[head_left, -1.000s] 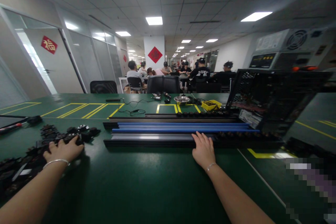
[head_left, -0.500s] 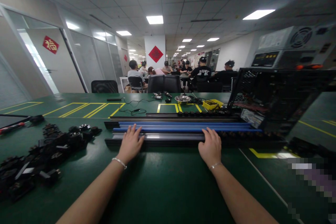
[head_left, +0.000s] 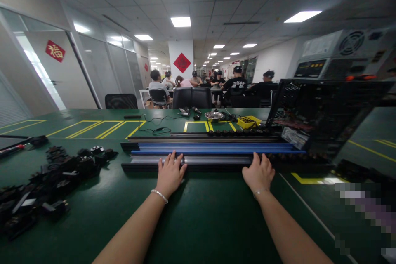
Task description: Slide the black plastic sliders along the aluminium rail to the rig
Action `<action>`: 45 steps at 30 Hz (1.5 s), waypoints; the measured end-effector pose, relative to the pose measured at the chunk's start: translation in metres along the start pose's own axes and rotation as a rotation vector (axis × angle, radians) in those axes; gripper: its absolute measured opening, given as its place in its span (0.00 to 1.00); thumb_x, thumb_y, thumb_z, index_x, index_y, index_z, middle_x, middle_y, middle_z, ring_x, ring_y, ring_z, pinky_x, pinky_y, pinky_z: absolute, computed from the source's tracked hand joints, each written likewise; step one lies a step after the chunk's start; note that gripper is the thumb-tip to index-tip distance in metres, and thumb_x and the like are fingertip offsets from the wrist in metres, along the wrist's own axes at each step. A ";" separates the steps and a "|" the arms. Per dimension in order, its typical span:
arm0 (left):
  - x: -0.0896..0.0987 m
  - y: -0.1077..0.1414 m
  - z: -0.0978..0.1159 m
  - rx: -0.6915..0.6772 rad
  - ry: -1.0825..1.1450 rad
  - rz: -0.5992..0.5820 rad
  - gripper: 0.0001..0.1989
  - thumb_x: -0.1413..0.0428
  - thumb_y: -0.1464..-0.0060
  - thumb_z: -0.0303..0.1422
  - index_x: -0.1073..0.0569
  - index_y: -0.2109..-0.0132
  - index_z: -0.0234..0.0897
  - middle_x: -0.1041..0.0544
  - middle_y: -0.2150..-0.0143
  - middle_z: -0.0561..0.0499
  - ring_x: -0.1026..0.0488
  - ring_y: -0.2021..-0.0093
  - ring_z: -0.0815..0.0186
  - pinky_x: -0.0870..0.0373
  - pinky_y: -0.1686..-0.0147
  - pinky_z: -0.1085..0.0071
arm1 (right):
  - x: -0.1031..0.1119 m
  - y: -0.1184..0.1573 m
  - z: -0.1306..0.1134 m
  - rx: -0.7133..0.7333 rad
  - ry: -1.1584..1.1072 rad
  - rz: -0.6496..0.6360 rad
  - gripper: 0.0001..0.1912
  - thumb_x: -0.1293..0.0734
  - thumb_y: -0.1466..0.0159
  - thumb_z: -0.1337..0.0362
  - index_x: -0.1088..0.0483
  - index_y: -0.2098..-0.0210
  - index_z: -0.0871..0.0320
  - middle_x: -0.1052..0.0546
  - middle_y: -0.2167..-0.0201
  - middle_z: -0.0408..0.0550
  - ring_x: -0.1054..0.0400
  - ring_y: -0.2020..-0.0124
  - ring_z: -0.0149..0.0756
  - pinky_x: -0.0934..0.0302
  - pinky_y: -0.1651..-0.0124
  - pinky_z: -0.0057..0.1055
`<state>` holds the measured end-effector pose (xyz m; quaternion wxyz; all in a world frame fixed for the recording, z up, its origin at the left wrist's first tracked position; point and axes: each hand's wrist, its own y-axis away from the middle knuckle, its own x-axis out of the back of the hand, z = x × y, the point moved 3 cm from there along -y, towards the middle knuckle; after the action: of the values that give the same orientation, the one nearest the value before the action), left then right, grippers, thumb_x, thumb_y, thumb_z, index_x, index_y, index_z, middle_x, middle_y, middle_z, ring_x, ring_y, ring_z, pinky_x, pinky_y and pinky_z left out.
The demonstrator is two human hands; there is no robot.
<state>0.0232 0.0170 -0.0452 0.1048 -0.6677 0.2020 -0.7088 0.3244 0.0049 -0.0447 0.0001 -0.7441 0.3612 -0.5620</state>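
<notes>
Nearest lies a glossy green tabletop (head_left: 213, 222) with bare forearms reaching over it. To the left spreads a loose heap of small black angular components (head_left: 68, 173), well apart from both hands.

The left hand (head_left: 170, 176), palm down with fingers slightly parted, lies over a long black rail with a glossy grey channel (head_left: 216, 167). Something dark shows beside its fingertips, too blurred to tell whether it is held. The right hand (head_left: 259, 173) is half open, fingers bent and parted near the channel's right end, with hold of nothing visible. Just beyond it, a row of dark parts (head_left: 297, 158) lines the same rail.

The step in hand looks like handling or steadying something in that channel; any next move there would call for light, even pressure, with the rail kept straight.

Behind the rail runs a long bright-blue strip (head_left: 213, 148). An open black metal computer case (head_left: 337, 115) stands at right. Farther off are a yellow plastic basket (head_left: 249, 122) and a round shiny metal bowl (head_left: 214, 116); beyond, people sit at another table.
</notes>
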 end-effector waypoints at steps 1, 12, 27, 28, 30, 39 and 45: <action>0.000 0.000 0.000 -0.004 0.002 0.004 0.25 0.64 0.42 0.45 0.39 0.42 0.45 0.43 0.37 0.45 0.46 0.39 0.56 0.53 0.43 0.48 | 0.001 0.000 -0.001 -0.003 -0.003 -0.010 0.31 0.44 0.46 0.66 0.46 0.42 0.62 0.47 0.40 0.59 0.54 0.40 0.50 0.57 0.43 0.51; 0.001 0.001 0.001 -0.004 0.011 0.017 0.24 0.63 0.42 0.45 0.37 0.43 0.46 0.43 0.37 0.46 0.46 0.39 0.56 0.53 0.43 0.50 | 0.005 0.005 -0.009 0.026 -0.021 -0.074 0.31 0.45 0.46 0.68 0.46 0.42 0.59 0.46 0.41 0.56 0.51 0.41 0.48 0.62 0.41 0.53; 0.001 0.002 0.003 0.013 0.007 0.027 0.23 0.62 0.43 0.45 0.37 0.44 0.45 0.42 0.38 0.46 0.45 0.40 0.55 0.55 0.42 0.49 | 0.005 0.007 -0.012 0.090 -0.046 -0.056 0.30 0.45 0.47 0.69 0.44 0.43 0.59 0.42 0.43 0.56 0.46 0.44 0.46 0.62 0.42 0.55; 0.001 0.003 0.003 0.013 0.005 0.027 0.23 0.62 0.43 0.45 0.37 0.44 0.45 0.42 0.38 0.46 0.45 0.39 0.55 0.55 0.42 0.49 | 0.005 0.008 -0.012 0.093 -0.047 -0.058 0.30 0.45 0.47 0.69 0.44 0.43 0.59 0.42 0.43 0.56 0.46 0.44 0.46 0.62 0.42 0.55; 0.001 0.003 0.003 0.016 0.003 0.027 0.24 0.62 0.43 0.45 0.37 0.44 0.45 0.42 0.38 0.46 0.46 0.39 0.55 0.56 0.42 0.49 | 0.006 0.008 -0.013 0.101 -0.048 -0.061 0.30 0.45 0.47 0.69 0.44 0.43 0.59 0.42 0.43 0.55 0.47 0.44 0.46 0.62 0.42 0.55; 0.000 0.003 0.003 0.011 -0.001 0.028 0.24 0.63 0.42 0.45 0.37 0.44 0.45 0.42 0.38 0.45 0.46 0.39 0.56 0.56 0.42 0.49 | 0.004 0.008 -0.014 0.123 -0.080 -0.067 0.30 0.45 0.46 0.70 0.44 0.43 0.59 0.41 0.43 0.55 0.46 0.44 0.45 0.64 0.41 0.56; 0.002 0.002 0.003 0.019 0.015 0.008 0.24 0.62 0.43 0.45 0.37 0.44 0.45 0.42 0.38 0.46 0.46 0.39 0.55 0.55 0.42 0.49 | 0.007 0.009 -0.016 0.142 -0.098 -0.083 0.30 0.46 0.46 0.70 0.44 0.43 0.58 0.40 0.44 0.54 0.45 0.45 0.44 0.64 0.41 0.56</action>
<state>0.0258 0.0136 -0.0441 0.1125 -0.6604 0.1985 -0.7154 0.3066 0.0005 -0.0364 0.0474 -0.7833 0.2887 -0.5485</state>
